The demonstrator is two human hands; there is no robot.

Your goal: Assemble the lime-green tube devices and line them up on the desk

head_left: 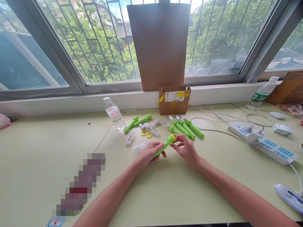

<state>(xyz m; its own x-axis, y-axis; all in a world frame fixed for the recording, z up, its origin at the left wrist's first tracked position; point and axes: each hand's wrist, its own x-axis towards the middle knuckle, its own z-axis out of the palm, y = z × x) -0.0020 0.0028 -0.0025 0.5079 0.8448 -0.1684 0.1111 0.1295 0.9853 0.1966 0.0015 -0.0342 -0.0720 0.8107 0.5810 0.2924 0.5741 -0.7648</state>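
My left hand [151,152] is wrapped round a green plastic tube [165,145], which tilts up to the right. At its upper end sits a yellow ring [173,137], pinched by the fingers of my right hand [186,149]. Just behind, several green tubes with clear tips [185,127] lie side by side. Two green tubes [142,120] without clear tips rest further left. Between these groups are two loose yellow rings [149,135] and clear plastic pieces [151,129]. More clear ribbed caps [130,136] lie near my left hand.
A water bottle [115,114] stands behind the parts at the left, and a small cardboard box [174,100] by the window sill. On the right are a power strip [262,143], cables, another bottle [262,93] and a white oval device [290,197]. A pixelated patch covers the left front.
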